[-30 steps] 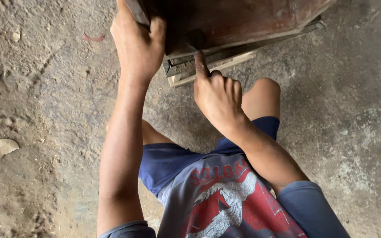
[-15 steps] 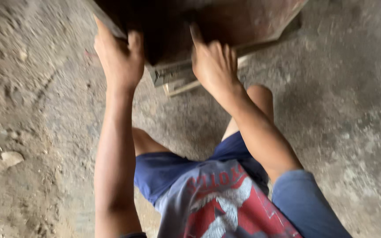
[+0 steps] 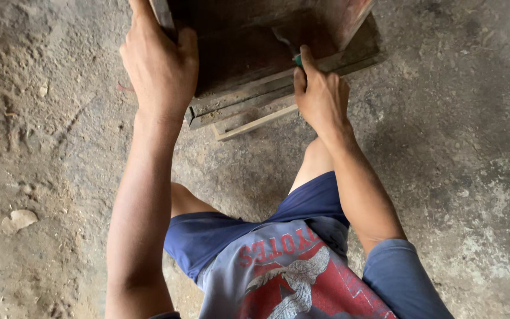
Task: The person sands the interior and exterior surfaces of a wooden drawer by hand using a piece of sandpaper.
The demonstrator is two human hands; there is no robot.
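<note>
A dark reddish-brown wooden box-like piece (image 3: 249, 47) stands on the ground at the top of the head view, resting on flat wooden boards (image 3: 249, 115). My left hand (image 3: 160, 65) grips its left edge, fingers wrapped over the rim. My right hand (image 3: 320, 94) is closed around a small tool with a green handle (image 3: 297, 59), its thin metal blade lying against the wood's front face. My knees and blue shorts show below.
Rough grey concrete floor (image 3: 461, 147) lies to the right, dusty earth with small stones (image 3: 19, 220) to the left. A pale wooden strip (image 3: 255, 124) sticks out beneath the boards.
My right hand has moved up and to the right along the wood's face and now holds the green-handled tool against it. My left hand keeps its grip on the left edge.
</note>
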